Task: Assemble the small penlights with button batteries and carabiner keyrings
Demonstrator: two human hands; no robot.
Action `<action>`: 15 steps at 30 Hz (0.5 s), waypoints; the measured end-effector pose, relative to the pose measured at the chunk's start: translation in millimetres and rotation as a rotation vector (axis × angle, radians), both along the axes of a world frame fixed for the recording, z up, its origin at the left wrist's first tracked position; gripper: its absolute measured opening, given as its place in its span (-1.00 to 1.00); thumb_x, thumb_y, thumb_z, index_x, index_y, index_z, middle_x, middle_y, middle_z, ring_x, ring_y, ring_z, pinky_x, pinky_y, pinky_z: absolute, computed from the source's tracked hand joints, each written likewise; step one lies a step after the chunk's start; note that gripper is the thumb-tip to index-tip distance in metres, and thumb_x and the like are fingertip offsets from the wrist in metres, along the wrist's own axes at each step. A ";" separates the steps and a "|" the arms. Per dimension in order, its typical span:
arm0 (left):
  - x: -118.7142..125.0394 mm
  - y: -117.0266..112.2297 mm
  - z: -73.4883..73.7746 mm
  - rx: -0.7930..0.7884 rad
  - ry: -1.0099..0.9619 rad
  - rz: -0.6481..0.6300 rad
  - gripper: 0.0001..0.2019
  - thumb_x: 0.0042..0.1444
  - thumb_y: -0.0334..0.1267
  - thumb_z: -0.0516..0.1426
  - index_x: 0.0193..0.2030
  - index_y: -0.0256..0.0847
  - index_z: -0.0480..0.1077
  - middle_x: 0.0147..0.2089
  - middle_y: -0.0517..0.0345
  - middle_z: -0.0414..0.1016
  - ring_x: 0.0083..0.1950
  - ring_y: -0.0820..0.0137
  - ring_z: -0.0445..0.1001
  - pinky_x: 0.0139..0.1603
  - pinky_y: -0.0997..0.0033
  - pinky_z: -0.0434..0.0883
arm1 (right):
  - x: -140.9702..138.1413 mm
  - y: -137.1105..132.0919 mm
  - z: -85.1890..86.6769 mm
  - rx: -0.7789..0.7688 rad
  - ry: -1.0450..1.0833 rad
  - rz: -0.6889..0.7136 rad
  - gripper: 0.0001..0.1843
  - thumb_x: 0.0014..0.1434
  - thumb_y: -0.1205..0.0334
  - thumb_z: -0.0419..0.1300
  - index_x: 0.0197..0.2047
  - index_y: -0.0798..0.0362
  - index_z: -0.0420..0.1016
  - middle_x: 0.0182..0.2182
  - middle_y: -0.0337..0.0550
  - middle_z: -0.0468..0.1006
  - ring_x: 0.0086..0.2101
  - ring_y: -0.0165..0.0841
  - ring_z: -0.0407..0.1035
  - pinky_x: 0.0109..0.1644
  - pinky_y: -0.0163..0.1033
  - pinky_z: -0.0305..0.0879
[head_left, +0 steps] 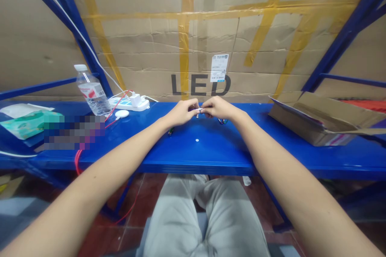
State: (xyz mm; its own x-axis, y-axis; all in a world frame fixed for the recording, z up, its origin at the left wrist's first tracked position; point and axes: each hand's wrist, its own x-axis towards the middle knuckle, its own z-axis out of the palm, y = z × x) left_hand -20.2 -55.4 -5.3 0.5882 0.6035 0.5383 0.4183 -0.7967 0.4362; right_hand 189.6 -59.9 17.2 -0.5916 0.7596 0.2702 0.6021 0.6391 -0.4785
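Note:
My left hand and my right hand meet over the blue table, their fingertips pinched together. Between them is a small white piece, too small to name and partly covered by the fingers. Just below it a tiny shiny metallic part shows; I cannot tell whether it is attached. Small dark and green parts lie beside my left wrist. Under my right hand, several small coloured bits are partly hidden. A tiny white disc or spot is on the tabletop nearer to me.
An open cardboard box stands on the table at right. To the left are a water bottle, a white power strip, a round white charger, red cables and a green packet. A large carton backs the table.

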 end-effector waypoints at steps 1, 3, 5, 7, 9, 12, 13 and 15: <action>0.7 1.0 0.0 -0.054 -0.036 -0.023 -0.85 0.21 -0.18 0.16 -0.31 -0.20 0.36 -0.36 0.16 0.54 -0.32 0.37 0.48 -0.28 0.38 0.32 | 0.1 -0.3 0.7 0.006 -0.007 0.006 -0.67 0.19 0.11 0.16 -0.54 0.11 0.45 -0.62 -0.23 0.45 -0.57 -0.45 0.24 -0.41 -0.29 0.10; 2.2 2.8 0.2 -0.154 -0.090 -0.065 -0.84 0.19 -0.19 0.16 -0.32 -0.21 0.34 -0.37 0.16 0.54 -0.35 0.38 0.47 -0.30 0.38 0.33 | 0.1 -1.8 2.3 0.001 -0.011 0.011 -0.68 0.19 0.11 0.16 -0.51 0.11 0.48 -0.62 -0.23 0.44 -0.56 -0.45 0.25 -0.39 -0.28 0.09; 3.6 4.3 -0.1 -0.228 -0.138 -0.099 -0.85 0.19 -0.21 0.15 -0.34 -0.22 0.32 -0.39 0.15 0.53 -0.37 0.39 0.47 -0.31 0.38 0.33 | 0.3 -3.8 3.8 -0.003 -0.006 0.005 -0.69 0.19 0.10 0.17 -0.49 0.11 0.51 -0.62 -0.22 0.45 -0.56 -0.45 0.26 -0.39 -0.28 0.11; 4.9 5.7 -1.6 -0.270 -0.177 -0.139 -0.84 0.19 -0.22 0.14 -0.35 -0.22 0.30 -0.40 0.14 0.52 -0.35 0.38 0.48 -0.28 0.37 0.35 | 0.8 -5.6 4.5 -0.020 0.008 -0.008 -0.69 0.19 0.09 0.18 -0.46 0.12 0.53 -0.61 -0.21 0.47 -0.55 -0.44 0.29 -0.39 -0.29 0.13; 6.1 6.5 -4.4 -0.267 -0.193 -0.165 -0.84 0.18 -0.22 0.15 -0.35 -0.21 0.28 -0.39 0.15 0.51 -0.32 0.37 0.48 -0.24 0.34 0.37 | 2.0 -6.5 4.0 -0.067 0.025 -0.016 -0.70 0.17 0.07 0.21 -0.45 0.12 0.54 -0.60 -0.20 0.50 -0.55 -0.43 0.33 -0.40 -0.30 0.17; 7.7 4.8 -8.2 -0.185 -0.175 -0.133 -0.85 0.17 -0.24 0.16 -0.35 -0.21 0.28 -0.35 0.14 0.50 -0.30 0.37 0.47 -0.20 0.33 0.37 | 4.1 -6.1 2.0 -0.154 0.061 0.004 -0.70 0.13 0.05 0.25 -0.48 0.12 0.51 -0.61 -0.18 0.51 -0.56 -0.41 0.37 -0.43 -0.31 0.22; 8.1 3.1 -8.5 -0.146 -0.163 -0.110 -0.86 0.17 -0.24 0.16 -0.35 -0.21 0.29 -0.33 0.14 0.50 -0.29 0.37 0.46 -0.20 0.33 0.37 | 4.7 -5.8 1.3 -0.177 0.078 0.019 -0.68 0.12 0.04 0.26 -0.49 0.12 0.50 -0.61 -0.18 0.51 -0.56 -0.41 0.38 -0.44 -0.31 0.23; 8.6 -1.3 -7.6 -0.068 -0.129 -0.067 -0.87 0.19 -0.25 0.14 -0.35 -0.21 0.30 -0.32 0.14 0.51 -0.28 0.38 0.44 -0.21 0.34 0.35 | 5.7 -4.9 0.0 -0.221 0.117 0.051 -0.66 0.12 0.02 0.28 -0.51 0.12 0.47 -0.63 -0.17 0.50 -0.58 -0.40 0.38 -0.46 -0.31 0.25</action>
